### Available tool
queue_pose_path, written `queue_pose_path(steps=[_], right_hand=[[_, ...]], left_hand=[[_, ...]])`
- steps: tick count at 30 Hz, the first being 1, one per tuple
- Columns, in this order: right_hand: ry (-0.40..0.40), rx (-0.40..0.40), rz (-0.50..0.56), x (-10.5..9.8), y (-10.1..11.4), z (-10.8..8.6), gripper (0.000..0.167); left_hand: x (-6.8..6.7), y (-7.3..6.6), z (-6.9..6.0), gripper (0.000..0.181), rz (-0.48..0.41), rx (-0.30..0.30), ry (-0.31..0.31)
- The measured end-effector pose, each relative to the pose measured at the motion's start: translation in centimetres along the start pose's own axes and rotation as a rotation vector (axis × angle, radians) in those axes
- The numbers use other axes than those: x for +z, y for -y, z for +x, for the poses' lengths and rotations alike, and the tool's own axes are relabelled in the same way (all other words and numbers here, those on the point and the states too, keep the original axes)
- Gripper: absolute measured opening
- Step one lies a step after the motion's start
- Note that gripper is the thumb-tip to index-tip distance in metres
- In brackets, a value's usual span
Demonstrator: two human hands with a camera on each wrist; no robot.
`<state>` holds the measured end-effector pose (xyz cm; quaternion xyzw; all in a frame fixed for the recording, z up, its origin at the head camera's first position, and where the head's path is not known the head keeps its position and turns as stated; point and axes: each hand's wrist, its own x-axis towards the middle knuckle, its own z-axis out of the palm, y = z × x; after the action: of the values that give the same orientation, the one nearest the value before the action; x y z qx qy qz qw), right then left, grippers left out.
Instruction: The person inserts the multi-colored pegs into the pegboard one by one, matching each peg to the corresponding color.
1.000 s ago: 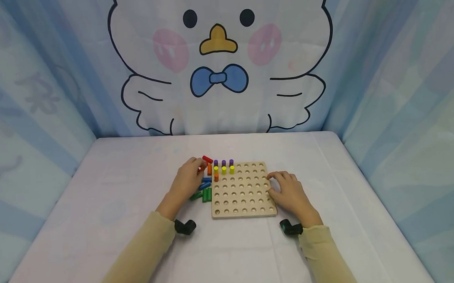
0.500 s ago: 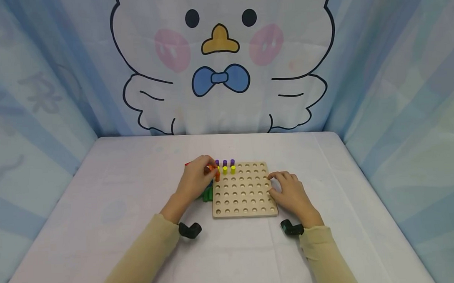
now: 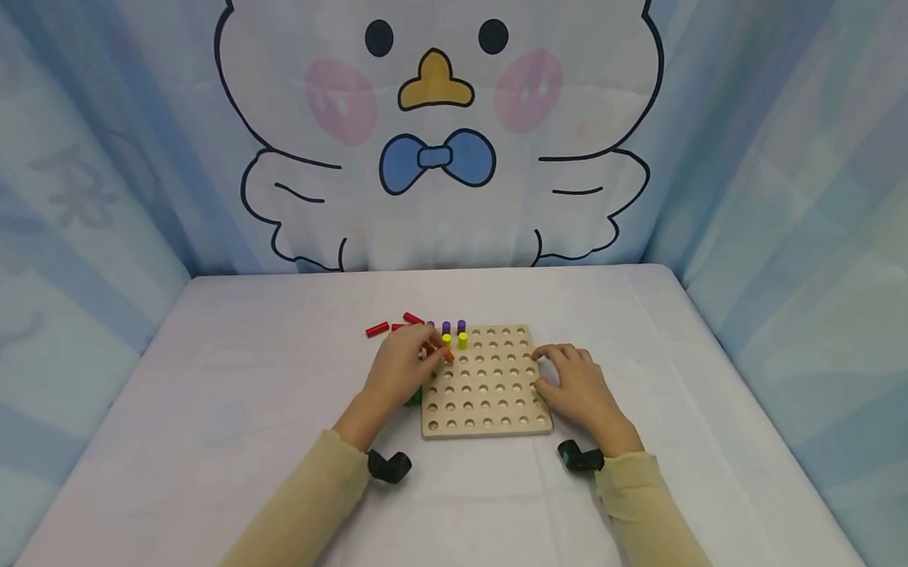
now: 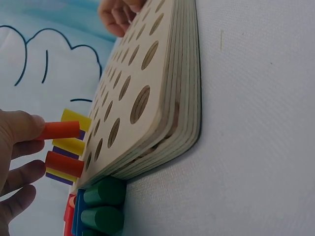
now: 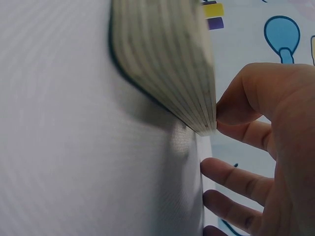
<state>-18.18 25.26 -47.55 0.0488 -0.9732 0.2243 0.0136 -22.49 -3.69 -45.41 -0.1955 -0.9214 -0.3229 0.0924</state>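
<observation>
My left hand (image 3: 400, 365) pinches an orange peg (image 4: 61, 130) between thumb and fingers, over the left side of the wooden pegboard (image 3: 488, 399). Beside it, another orange peg (image 4: 65, 164) stands in the board. Behind these stand yellow pegs (image 3: 463, 342) and, at the far edge, purple pegs (image 3: 461, 326); my left hand partly hides both rows in the head view. The held peg's lower end looks close to the board; whether it is in a hole I cannot tell. My right hand (image 3: 578, 388) rests at the board's right edge, thumb and index finger touching it.
Loose red pegs (image 3: 376, 329) lie past the board's far left corner. Green pegs (image 4: 104, 219) and a blue peg (image 4: 78, 211) lie against its left side. A white cloth (image 3: 276, 340) covers the table. A printed curtain (image 3: 452, 217) hangs behind.
My left hand has moved from the loose pegs at the left to over the board, bringing an orange peg past the standing one. My right hand has stayed at the board's edge.
</observation>
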Motion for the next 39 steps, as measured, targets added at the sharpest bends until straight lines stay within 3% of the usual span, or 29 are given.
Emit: queue_pose_path(steps=[7, 14, 31, 39], right_hand=[[0.004, 0.011, 0.002, 0.1, 0.1, 0.0, 0.036], [0.001, 0.007, -0.007, 0.4, -0.1, -0.1, 0.037], [-0.017, -0.005, -0.003, 0.3, -0.2, 0.0, 0.037], [-0.016, 0.001, -0.011, 0.3, -0.2, 0.0, 0.037]], left_hand=[[0.3, 0.5, 0.0, 0.009, 0.058, 0.013, 0.013], [0.5, 0.6, -0.2, 0.011, 0.085, 0.064, 0.006], [0.6, 0.5, -0.2, 0.014, 0.127, 0.078, -0.011], [-0.1, 1.4, -0.1, 0.009, 0.144, -0.005, -0.069]])
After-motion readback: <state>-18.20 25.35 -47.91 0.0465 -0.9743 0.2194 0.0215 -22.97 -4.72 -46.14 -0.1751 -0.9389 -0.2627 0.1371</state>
